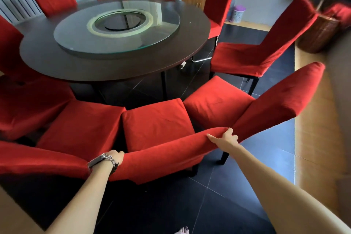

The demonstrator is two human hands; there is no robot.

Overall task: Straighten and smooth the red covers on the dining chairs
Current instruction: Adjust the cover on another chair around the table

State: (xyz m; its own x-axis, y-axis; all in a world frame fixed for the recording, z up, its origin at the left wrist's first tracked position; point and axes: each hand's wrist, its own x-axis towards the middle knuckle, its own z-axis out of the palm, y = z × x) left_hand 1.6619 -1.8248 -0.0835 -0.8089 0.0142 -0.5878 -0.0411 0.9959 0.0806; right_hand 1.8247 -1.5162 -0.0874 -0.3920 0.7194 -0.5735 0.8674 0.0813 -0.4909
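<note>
Our right hand (pixel 225 137) clutches the red cover (pixel 165 156) at the table's (pixel 57 61) 6 o'clock. We cannot tell our left hand's (pixel 115 156) grip. Uneven pulling may skew it.

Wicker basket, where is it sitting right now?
In the head view the wicker basket sits at the far right, on the light wooden floor, just behind the backrest of the pulled-out red-covered chair right of the round table.

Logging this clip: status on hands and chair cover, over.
Left hand grips red cover at backrest's left corner. Right hand grips its right corner. Cover on, seat faintly creased. Neighbouring chairs crowd both sides.
</note>
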